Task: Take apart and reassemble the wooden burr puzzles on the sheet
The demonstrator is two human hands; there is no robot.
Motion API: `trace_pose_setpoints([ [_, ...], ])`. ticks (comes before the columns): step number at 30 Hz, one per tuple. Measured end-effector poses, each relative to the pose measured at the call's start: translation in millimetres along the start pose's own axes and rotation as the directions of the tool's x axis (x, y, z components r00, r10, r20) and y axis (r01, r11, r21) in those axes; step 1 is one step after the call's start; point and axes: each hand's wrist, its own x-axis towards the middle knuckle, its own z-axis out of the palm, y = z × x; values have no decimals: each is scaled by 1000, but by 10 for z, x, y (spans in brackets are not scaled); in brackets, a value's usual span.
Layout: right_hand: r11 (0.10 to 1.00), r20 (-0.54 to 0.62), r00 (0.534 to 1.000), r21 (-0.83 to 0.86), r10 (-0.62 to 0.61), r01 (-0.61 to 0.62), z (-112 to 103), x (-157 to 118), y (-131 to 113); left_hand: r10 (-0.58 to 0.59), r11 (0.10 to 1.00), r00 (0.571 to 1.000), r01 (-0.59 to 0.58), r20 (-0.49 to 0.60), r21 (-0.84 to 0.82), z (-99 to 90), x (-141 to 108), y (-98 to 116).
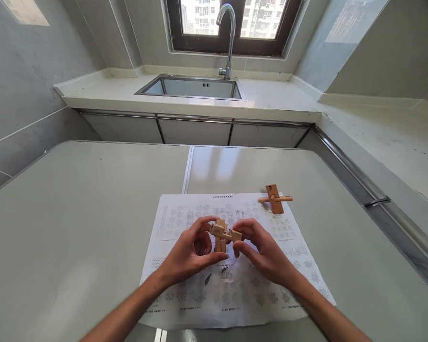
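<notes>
Forearms [135, 306] nearest me, my left grip [192, 249] pinches the upright wooden blocks [220, 244] above the printed sheet [185, 318], my right grip [258, 249] pinches the side piece [236, 235]; I'd align squarely, pressing gently.

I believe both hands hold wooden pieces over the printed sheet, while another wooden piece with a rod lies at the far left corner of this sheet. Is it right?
The corner is wrong: the head view shows the wooden piece with a rod at the far right corner of the printed sheet. The rest is correct.
</notes>
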Motion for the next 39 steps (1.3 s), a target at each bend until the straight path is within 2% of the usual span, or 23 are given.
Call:
trace_pose_setpoints([
  [3,999,-45,999,-49,-19,16,2,-5,24,10,1000,1000,-10,4,-15,5,-5,10],
  [13,991,-76,997,-135,-29,18,2,-13,54,58,997,996,-55,70,-47,18,-40,45],
  [21,990,-66,997,-136,-33,24,-3,-1,33,65,997,992,-61,105,-41,-2,-36,37],
  [30,994,-65,998,-109,4,-11,15,6,18,74,997,993,-72,88,-22,6,-42,40],
  [39,998,-57,998,-64,1,-4,27,33,39,-6,997,999,10,49,-73,7,-35,51],
])
